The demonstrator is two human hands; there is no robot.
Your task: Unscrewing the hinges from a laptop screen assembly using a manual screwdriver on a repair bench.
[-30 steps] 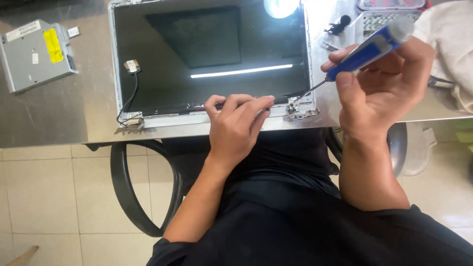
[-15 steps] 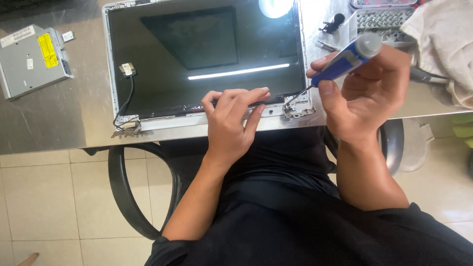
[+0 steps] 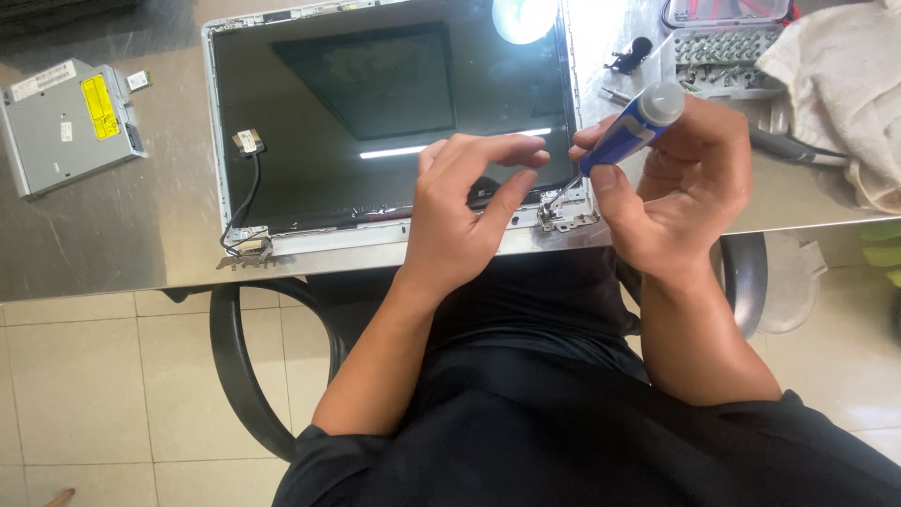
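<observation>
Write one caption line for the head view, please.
Right hand holds a blue screwdriver at the screen's hinge; left hand rests above the panel.

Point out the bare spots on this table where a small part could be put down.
Bare metal table lies between the grey drive and the screen panel, and on toward the near edge. It is crowded at the right: left hand, right hand with screwdriver, bit case and cloth.

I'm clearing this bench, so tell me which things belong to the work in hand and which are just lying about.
In use:
right hand holding the blue screwdriver
right hinge bracket at its tip
laptop screen panel
left hand over the panel's lower edge

Lying about:
grey optical drive
screw box
white cloth
</observation>
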